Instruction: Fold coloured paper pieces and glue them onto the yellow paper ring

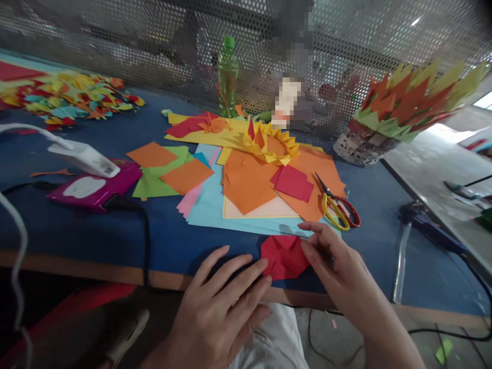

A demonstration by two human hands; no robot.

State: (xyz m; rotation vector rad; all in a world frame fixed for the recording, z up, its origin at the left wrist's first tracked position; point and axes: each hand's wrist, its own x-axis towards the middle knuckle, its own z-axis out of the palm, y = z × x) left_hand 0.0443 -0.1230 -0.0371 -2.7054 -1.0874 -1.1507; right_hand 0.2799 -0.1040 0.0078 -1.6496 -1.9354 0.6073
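A folded red paper [285, 259] with creased, cut-off corners lies at the table's front edge. My left hand [221, 302] is spread nearly flat, and its fingertips touch the paper's left side. At the right side, the thumb and fingers of my right hand [338, 266] pinch the paper's edge. Just beyond that hand rest scissors [338, 209] with one yellow and one red handle. Behind the folded piece are stacked light blue sheets [207, 210], orange sheets [248, 187], small red squares [294, 183] and a ring of folded yellow paper [290, 154].
A magenta power strip [126, 177] with a white plug [82, 156] and cables sits left. Many folded scraps [73, 100] lie beyond it. A green bottle [227, 77] stands by the mesh panel [161, 41]. On the right are a paper-spiked basket [361, 146] and a glue gun [430, 228] with a clear stick.
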